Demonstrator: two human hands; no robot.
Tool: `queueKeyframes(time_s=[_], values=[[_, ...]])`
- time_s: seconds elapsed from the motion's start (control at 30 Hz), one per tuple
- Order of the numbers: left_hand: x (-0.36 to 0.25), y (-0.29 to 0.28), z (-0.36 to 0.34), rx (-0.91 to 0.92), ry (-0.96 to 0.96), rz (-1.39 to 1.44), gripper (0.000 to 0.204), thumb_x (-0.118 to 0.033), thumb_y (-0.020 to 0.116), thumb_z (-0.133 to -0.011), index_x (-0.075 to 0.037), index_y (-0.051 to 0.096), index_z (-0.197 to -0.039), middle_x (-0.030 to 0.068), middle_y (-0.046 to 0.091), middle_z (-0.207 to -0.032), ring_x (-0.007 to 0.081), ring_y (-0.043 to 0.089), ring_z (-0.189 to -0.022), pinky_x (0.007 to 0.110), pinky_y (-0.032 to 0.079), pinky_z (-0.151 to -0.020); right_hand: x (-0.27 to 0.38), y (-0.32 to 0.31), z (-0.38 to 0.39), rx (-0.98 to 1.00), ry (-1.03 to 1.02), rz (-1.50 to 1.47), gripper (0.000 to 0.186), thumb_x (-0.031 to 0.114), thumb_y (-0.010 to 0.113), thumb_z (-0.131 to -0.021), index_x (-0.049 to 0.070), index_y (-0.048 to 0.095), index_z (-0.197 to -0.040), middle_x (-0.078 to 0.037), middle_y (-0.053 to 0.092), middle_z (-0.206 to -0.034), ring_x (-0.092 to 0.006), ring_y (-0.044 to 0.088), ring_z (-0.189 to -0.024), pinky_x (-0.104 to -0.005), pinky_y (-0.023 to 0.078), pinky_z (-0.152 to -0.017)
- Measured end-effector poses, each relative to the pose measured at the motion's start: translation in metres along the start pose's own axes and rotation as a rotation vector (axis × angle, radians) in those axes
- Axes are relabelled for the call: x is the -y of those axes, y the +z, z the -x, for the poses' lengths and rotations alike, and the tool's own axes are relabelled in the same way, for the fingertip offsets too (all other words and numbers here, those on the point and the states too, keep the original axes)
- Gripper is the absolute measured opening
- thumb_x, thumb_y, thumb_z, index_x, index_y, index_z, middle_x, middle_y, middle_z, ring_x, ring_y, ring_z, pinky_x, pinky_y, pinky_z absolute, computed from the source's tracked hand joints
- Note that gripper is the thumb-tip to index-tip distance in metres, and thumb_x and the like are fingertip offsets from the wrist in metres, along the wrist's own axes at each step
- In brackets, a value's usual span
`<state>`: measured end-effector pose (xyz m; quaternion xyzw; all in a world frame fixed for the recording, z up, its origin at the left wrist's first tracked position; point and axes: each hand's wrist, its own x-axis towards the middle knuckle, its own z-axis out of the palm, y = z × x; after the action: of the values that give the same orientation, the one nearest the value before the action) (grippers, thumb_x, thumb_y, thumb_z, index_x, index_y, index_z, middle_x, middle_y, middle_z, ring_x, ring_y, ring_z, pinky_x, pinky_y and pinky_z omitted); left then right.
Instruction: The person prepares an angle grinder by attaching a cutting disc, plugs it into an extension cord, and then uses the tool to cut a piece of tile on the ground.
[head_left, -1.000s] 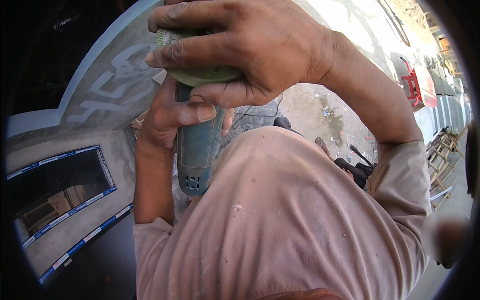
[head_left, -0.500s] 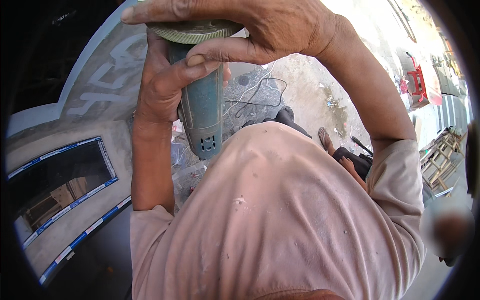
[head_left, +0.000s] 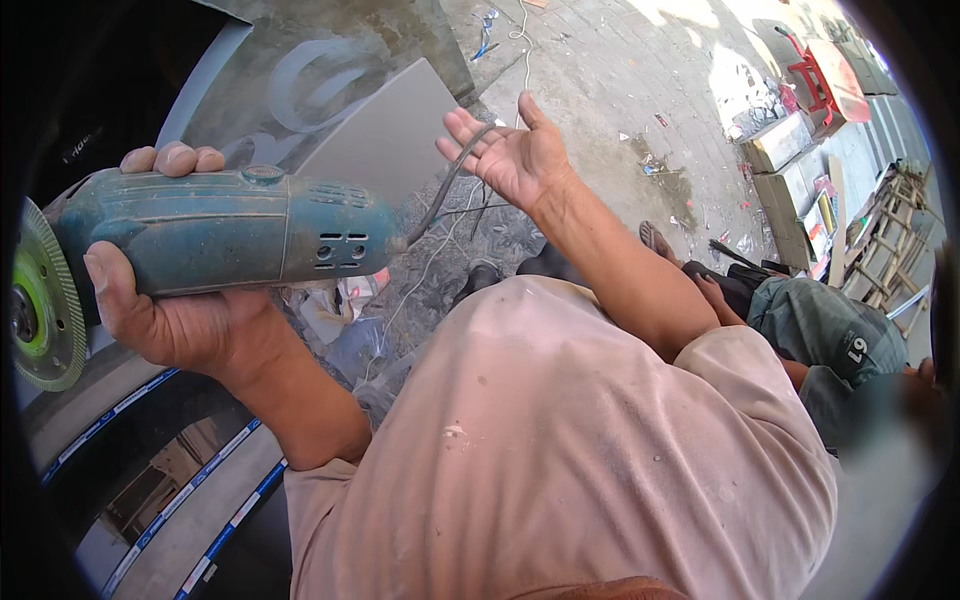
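My left hand (head_left: 185,320) grips a dusty teal angle grinder (head_left: 225,225), held sideways at the left with its green toothed disc (head_left: 45,325) toward the left rim. My right hand (head_left: 515,160) is open, palm up, above and right of the tool. The grinder's dark cord (head_left: 440,200) runs up from the body across or just beside my fingers; whether it rests on them I cannot tell. Behind it stands a pale flat board (head_left: 370,125).
Another person (head_left: 820,330) in a grey-green shirt crouches close on the right. Red plastic furniture (head_left: 840,85), stacked blocks (head_left: 775,200) and bamboo pieces (head_left: 890,240) lie beyond. A thin white cable (head_left: 405,310) crosses the littered concrete ground (head_left: 640,110). A window frame (head_left: 160,470) is at lower left.
The grinder has swung from upright at the top to horizontal on the left, still in my left hand. My right hand has let go of the disc area and opened out to the right.
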<state>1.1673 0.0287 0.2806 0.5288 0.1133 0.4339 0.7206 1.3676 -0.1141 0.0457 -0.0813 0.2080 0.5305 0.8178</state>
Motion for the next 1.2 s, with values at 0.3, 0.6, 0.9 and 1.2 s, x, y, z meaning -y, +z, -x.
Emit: queueKeyframes(time_s=[0.3, 0.6, 0.9, 1.2], values=[[-0.152, -0.079, -0.061, -0.225, 0.446, -0.281, 0.082, -0.038, 0.074, -0.074, 0.021, 0.051, -0.127, 0.0355, 0.06, -0.125, 0.0477, 0.06, -0.122, 0.062, 0.044, -0.111, 0.337, -0.102, -0.003, -0.768, -0.338, -0.397, 0.022, 0.015, 0.057, -0.102, 0.005, 0.038, -0.108, -0.004, 0.041, -0.073, -0.0131, 0.04, -0.055, -0.0277, 0.036, -0.046], [-0.039, 0.009, -0.057, 0.077, 0.086, -0.123, 0.089, -0.031, 0.075, -0.088, 0.012, 0.031, -0.151, 0.0267, 0.055, -0.139, 0.0305, 0.059, -0.111, 0.043, 0.048, -0.102, 0.482, 0.021, 0.054, -0.019, -0.748, 0.805, 0.028, 0.017, 0.045, -0.11, -0.003, 0.054, -0.128, 0.007, 0.032, -0.068, -0.005, 0.027, -0.053, -0.0213, 0.025, -0.044], [0.204, 0.13, -0.129, 0.191, -0.395, 0.147, 0.081, -0.026, 0.076, -0.085, 0.006, 0.036, -0.149, 0.0358, 0.046, -0.147, 0.0334, 0.065, -0.111, 0.044, 0.056, -0.093, 0.542, 0.153, 0.126, 0.196, -1.308, 0.79, 0.018, 0.017, 0.053, -0.109, 0.001, 0.059, -0.115, 0.0, 0.048, -0.077, -0.0099, 0.044, -0.062, -0.0254, 0.04, -0.057], [0.342, 0.284, -0.209, 0.695, -0.724, 0.467, 0.096, -0.025, 0.081, -0.066, 0.007, 0.042, -0.148, 0.0417, 0.019, -0.162, 0.0543, 0.018, -0.154, 0.056, 0.007, -0.129, 0.4, 0.128, 0.072, -0.287, -1.153, 0.786, 0.019, 0.019, 0.084, -0.088, 0.008, 0.077, -0.1, -0.003, 0.076, -0.099, -0.0111, 0.061, -0.092, -0.0321, 0.044, -0.09]])
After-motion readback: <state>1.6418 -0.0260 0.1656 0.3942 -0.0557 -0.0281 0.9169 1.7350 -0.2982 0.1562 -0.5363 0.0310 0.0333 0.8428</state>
